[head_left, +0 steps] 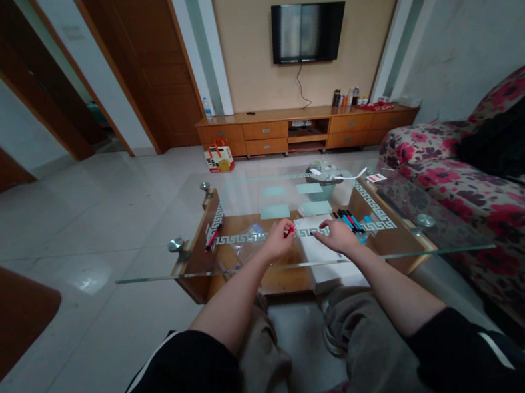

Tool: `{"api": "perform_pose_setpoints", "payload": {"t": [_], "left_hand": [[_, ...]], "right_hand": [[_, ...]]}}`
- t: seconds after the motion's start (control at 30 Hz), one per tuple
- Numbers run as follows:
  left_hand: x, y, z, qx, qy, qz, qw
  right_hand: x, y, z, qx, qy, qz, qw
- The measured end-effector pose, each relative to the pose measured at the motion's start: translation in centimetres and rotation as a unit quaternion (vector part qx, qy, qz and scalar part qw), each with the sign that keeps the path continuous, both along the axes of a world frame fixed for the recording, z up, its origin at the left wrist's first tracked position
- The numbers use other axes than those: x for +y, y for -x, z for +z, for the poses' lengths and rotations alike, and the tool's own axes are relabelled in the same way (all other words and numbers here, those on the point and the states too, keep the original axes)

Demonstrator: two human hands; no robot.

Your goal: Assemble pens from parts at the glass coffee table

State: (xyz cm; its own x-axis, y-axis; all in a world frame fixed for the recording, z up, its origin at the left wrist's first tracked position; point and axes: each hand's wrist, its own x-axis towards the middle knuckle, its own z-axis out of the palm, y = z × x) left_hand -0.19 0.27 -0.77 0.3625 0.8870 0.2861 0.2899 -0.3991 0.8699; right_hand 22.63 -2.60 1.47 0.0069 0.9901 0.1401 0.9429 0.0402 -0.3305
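Over the near part of the glass table (194, 271), my left hand (278, 241) is closed in a pinch on a small red piece (289, 231), perhaps part of a marker. To its right, my right hand (338, 235) has its fingers drawn together, with a small dark bit at the fingertips that is too small to name. A gap separates the two hands. Just beyond my right hand lies a row of markers (349, 220), mostly black and blue with some red. A red and black marker (211, 238) rests by itself at the left.
A crumpled clear plastic bag (247, 248) is left of my left hand. A white box (333, 272) shows beneath the glass. Toward the back right stands a basket (323, 190), with a red and white card (376, 178) nearby. A floral sofa (515, 247) borders the right side.
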Motion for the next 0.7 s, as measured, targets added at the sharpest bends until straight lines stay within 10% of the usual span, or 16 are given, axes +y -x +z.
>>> {"api": "perform_pose_setpoints", "payload": {"t": [0.47,0.7], "left_hand": [[0.0,0.1,-0.2,0.019,0.001,0.012,1.000],[0.1,0.0,-0.1,0.002,0.025,0.045,0.999]], "right_hand": [[0.8,3.8,-0.9,-0.110,0.040,0.001,0.993],[1.0,4.9,-0.2,0.016,-0.108,0.083,0.991]]}}
